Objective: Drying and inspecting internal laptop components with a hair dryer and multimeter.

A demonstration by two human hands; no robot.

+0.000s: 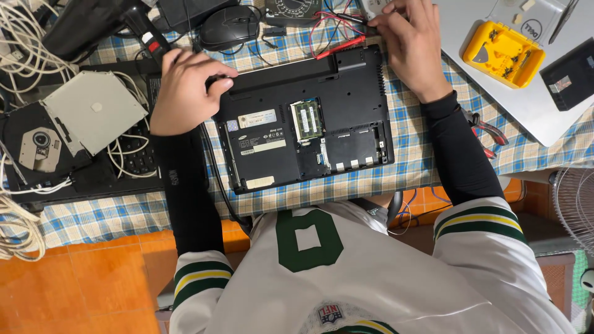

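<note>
A black laptop [309, 124] lies upside down on the checked tablecloth. Its bottom cover is off, showing a green memory module [307, 119] and an empty bay [352, 145]. My left hand [185, 86] grips the laptop's far left corner, fingers curled over the edge. At the far right corner my right hand [411, 43] holds the edge, with its fingertips beside the red and black probe leads [340, 37]. Both arms are in black sleeves.
A silver optical drive [93, 111] and an opened drive [37, 145] lie left among white cables [18, 43]. A mouse [230, 26] and a multimeter [291, 9] sit at the back. Right: a yellow parts box [504, 52] on a silver laptop [532, 111], red-handled pliers [486, 130], a fan [578, 204].
</note>
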